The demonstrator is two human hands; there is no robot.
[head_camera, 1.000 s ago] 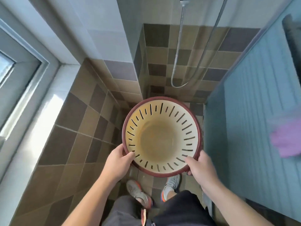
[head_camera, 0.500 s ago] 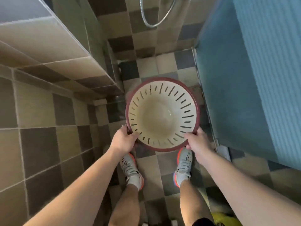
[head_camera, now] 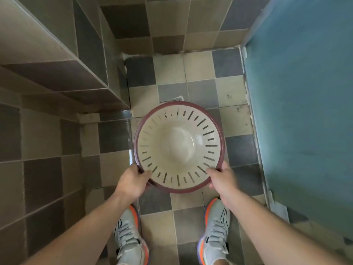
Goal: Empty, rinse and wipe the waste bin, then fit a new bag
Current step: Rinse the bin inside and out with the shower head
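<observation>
The waste bin (head_camera: 178, 146) is round and cream-coloured inside, with a dark red rim and slots around its wall. I look straight down into it and nothing lies inside. It is held low over the tiled floor. My left hand (head_camera: 131, 178) grips the near-left rim. My right hand (head_camera: 222, 178) grips the near-right rim. No bag is in view.
A tiled wall ledge (head_camera: 63, 73) juts out at the left. A blue frosted panel (head_camera: 305, 111) stands at the right. The checkered tile floor (head_camera: 200, 73) runs ahead of the bin. My two grey and orange shoes (head_camera: 214, 232) stand just behind it.
The view has tilted further down to the floor, and the shower hose has left the frame. The bin has dropped lower toward the floor, still held by both hands.
</observation>
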